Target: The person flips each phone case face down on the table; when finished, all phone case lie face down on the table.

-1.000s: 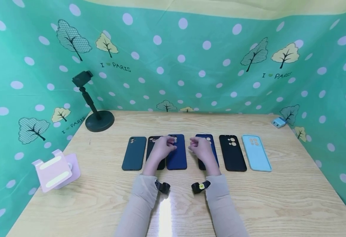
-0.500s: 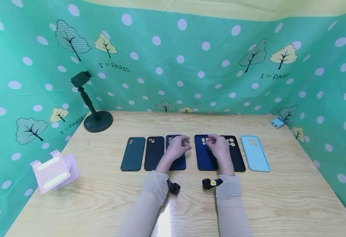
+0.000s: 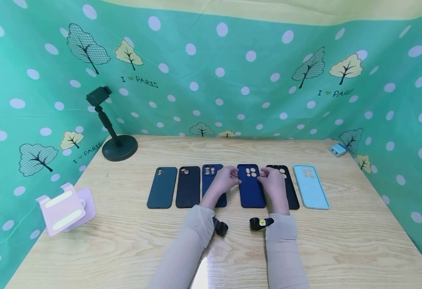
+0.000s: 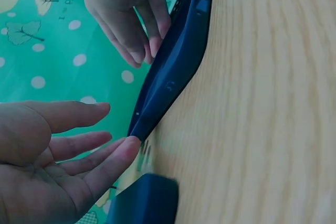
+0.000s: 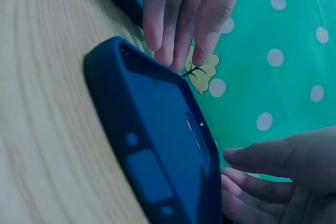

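A navy blue phone case point(image 3: 251, 192) lies with its hollow side up in the middle of a row of cases. My left hand point(image 3: 226, 178) is at its left edge; in the left wrist view a fingertip touches the case's near corner, with fingers fairly straight. On the other side, my right hand point(image 3: 274, 182) hovers close by the right edge, fingers relaxed and partly over the neighbouring black phone case point(image 3: 292, 196). Whether its fingertips touch the navy rim is unclear. Another navy case point(image 3: 208, 173), with its back up, sits partly beneath my left forearm.
To the left lie a dark case point(image 3: 188, 188) and a teal one point(image 3: 162, 188); a light blue case point(image 3: 312, 188) ends the row at right. A black stand point(image 3: 120, 148), a pink phone holder point(image 3: 66, 210) and a light blue plug point(image 3: 338, 149) stand farther out.
Both hands have shifted right along the row, from around the third and fourth cases to the two sides of the hollow navy case. The cases have not visibly moved.
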{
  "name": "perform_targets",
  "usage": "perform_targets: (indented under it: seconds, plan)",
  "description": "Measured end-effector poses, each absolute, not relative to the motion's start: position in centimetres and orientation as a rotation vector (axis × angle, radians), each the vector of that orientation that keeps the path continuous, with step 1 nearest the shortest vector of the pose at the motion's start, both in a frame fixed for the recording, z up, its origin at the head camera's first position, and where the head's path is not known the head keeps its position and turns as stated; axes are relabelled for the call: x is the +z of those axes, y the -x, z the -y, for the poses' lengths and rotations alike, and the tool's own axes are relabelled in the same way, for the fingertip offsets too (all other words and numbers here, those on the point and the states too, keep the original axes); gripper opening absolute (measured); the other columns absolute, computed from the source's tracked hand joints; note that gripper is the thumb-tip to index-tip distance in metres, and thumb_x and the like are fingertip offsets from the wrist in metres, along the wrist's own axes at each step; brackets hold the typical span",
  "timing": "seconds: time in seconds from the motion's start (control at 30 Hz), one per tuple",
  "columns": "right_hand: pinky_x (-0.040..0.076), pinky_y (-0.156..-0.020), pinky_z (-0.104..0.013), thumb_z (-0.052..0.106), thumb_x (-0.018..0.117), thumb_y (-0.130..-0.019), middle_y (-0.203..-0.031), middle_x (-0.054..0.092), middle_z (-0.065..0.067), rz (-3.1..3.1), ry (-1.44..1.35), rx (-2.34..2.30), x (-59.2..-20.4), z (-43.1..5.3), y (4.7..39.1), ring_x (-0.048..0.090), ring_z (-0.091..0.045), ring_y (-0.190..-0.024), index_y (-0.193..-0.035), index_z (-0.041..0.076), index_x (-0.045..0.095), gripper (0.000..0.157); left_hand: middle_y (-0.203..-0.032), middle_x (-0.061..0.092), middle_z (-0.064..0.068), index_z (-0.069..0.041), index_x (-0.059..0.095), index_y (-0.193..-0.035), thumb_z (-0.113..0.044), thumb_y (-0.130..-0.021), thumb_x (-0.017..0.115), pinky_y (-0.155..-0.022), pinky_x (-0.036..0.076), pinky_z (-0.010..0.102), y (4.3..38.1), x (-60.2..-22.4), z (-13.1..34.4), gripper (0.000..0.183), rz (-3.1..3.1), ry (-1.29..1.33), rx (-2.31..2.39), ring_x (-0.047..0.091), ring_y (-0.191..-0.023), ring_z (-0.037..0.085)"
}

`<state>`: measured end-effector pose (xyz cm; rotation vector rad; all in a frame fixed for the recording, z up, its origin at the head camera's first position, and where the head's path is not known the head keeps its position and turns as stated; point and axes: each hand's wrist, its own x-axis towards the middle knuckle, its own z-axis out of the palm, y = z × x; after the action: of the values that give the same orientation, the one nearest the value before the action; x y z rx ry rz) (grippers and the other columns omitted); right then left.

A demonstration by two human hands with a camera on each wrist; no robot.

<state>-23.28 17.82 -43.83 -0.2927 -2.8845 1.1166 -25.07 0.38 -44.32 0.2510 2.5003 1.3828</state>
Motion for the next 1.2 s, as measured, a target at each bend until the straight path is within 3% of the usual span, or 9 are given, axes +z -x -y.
perform_targets:
  seconds: [0.53,1.2]
  plan:
    - [0.052,-0.085,-0.045,0.000,0.061,-0.090,-0.104,0.071,-0.018,2.912,0.286,0.997,-44.9,-18.0,23.5,0.066,-0.032,-0.097,-0.113,-0.004,0.068,0.024,-0.119,0.065,0.016,0.003,0.056,-0.131,-0.006,-0.088,0.069,-0.088,0.055,0.034,25.1,-45.3,-0.9,0.046,-2.480,-0.184,1.444,0.064,-0.109,0.027]
    - [0.053,-0.084,-0.043,-0.002,0.060,-0.091,-0.105,0.070,-0.019,2.928,0.269,1.044,-44.3,-17.6,23.1,0.066,-0.031,-0.096,-0.115,-0.005,0.067,0.025,-0.111,0.069,0.016,0.003,0.058,-0.129,-0.004,-0.087,0.069,-0.085,0.056,0.033,24.9,-45.8,-0.9,0.044,-2.486,-0.137,1.518,0.068,-0.100,0.026]
